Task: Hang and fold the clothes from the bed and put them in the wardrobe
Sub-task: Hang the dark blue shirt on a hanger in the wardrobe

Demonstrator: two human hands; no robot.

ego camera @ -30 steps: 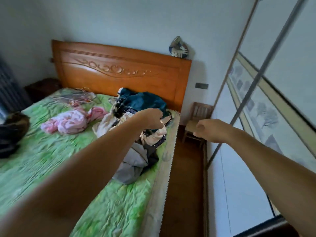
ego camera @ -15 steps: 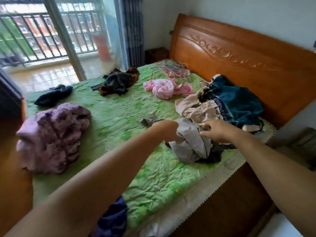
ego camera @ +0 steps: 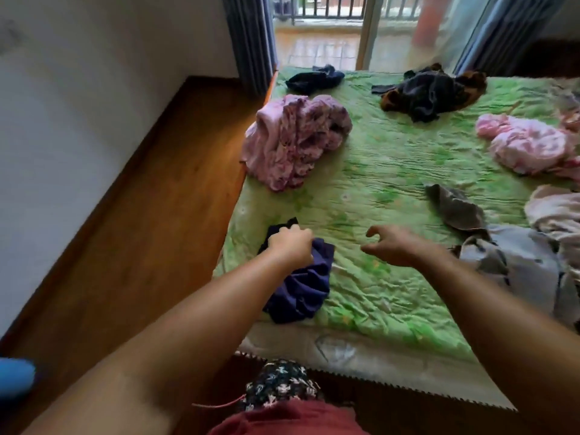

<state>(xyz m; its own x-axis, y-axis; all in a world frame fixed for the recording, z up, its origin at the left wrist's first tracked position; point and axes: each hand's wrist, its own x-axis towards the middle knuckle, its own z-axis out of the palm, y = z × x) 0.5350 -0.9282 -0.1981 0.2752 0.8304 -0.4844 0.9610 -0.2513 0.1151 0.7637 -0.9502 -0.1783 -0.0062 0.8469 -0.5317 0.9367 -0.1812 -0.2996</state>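
Navy garment point(ego camera: 301, 287) is bunched at the near-left corner of the bed point(ego camera: 376, 189) and is gripped at its top by the left hand point(ego camera: 290, 246). Right hand point(ego camera: 398, 246) is held near it over the cover, fingers loosely curled, nothing grasped. Purple heap point(ego camera: 295, 139) is seen farther up the bed.

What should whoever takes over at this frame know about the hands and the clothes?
Left hand grips the navy garment at the near edge of the bed. Right hand is open, fingers loosely curled above the bed, holding nothing.
Purple heap, black-and-brown heap, dark piece, pink heap and grey garment lie crumpled on the bed.
Done: nothing folded or hung in view.
Left: every piece; wardrobe is out of view.
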